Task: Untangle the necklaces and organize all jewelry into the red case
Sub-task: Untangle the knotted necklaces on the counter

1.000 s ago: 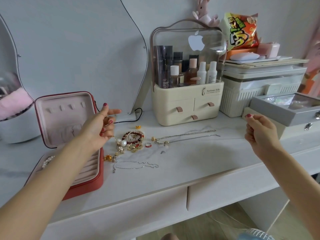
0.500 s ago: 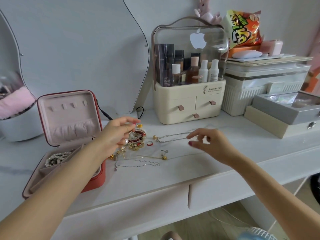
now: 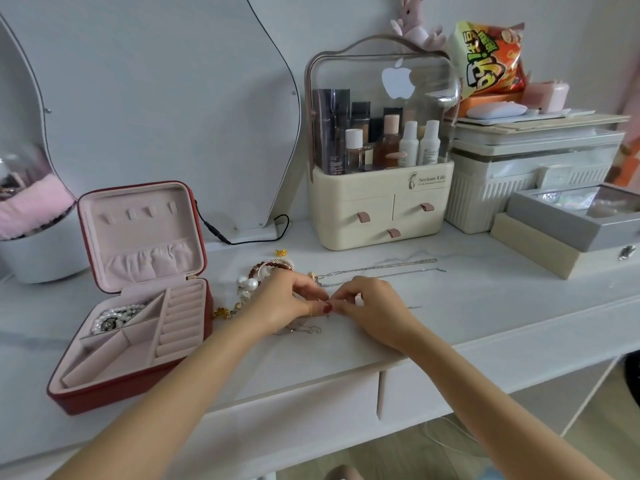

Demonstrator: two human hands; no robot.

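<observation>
Both hands pinching one thin chain, fingertips touching, beside red case.

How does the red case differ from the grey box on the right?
The red case stands open, lid upright, showing pink lining and a pearl strand in one compartment; the grey box is shut. The red case sits directly on the table; the grey box rests on a cream box. The red case's lid is opaque; the grey box's top looks glassy. Both are low and rectangular.
</observation>
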